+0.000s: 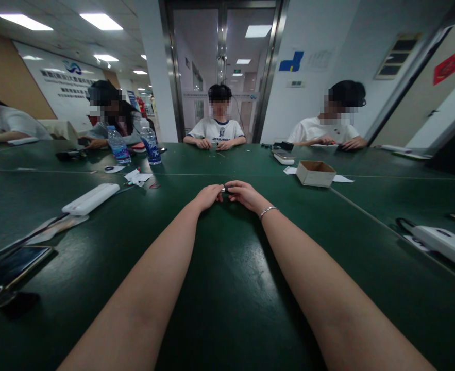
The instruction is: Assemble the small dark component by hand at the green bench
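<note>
Both my arms reach forward over the dark green table (227,288). Between my fingertips is a small dark and silver object (225,190), too small to name. My left hand (209,198) is closed, its fingers pinching the silver end. From the other side my right hand (246,195) grips the dark end between thumb and fingers; a silver bracelet (268,211) circles that wrist. The fingertips of the two hands nearly meet, just above or on the table top, and they hide part of the object.
An open cardboard box (315,174) stands right of my hands. To the left lie a white power bank (91,199), crumpled paper (137,178) and a phone (16,268). Water bottles (150,141) stand farther back. Another white device (445,245) lies right. Several people sit around the table.
</note>
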{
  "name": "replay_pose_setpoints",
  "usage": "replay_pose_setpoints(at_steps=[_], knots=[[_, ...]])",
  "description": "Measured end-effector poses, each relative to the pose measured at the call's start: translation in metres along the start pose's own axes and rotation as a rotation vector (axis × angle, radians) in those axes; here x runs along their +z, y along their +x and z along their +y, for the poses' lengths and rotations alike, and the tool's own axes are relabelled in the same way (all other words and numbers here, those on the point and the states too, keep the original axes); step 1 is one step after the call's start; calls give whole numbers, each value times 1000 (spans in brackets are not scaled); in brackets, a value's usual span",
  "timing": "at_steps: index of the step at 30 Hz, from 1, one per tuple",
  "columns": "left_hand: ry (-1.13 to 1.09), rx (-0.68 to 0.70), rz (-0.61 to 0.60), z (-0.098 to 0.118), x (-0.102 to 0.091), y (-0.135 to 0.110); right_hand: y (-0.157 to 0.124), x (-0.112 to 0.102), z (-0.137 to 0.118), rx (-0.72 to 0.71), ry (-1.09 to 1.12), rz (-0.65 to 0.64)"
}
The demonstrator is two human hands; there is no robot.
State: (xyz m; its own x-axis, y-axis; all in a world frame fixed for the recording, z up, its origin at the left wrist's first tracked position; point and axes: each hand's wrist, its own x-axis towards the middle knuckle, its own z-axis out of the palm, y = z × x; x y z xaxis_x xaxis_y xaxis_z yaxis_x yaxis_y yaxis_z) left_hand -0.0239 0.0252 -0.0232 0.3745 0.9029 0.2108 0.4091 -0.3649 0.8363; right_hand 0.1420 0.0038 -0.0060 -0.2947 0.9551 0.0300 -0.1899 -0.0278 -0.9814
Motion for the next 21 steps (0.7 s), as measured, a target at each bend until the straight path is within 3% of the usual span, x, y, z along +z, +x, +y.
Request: replay_pose_setpoints(at_steps=[6,10,15,21], knots=[[4,9,1,0,0,-1,0,-1,0,0,3,14],[34,22,48,2,-2,-4,2,0,3,-72,-75,-1],[191,41,121,8,-8,-13,8,6,7,-165,-293,-74],[363,66,82,18,-5,-18,5,4,8,-116,-387,-108]])
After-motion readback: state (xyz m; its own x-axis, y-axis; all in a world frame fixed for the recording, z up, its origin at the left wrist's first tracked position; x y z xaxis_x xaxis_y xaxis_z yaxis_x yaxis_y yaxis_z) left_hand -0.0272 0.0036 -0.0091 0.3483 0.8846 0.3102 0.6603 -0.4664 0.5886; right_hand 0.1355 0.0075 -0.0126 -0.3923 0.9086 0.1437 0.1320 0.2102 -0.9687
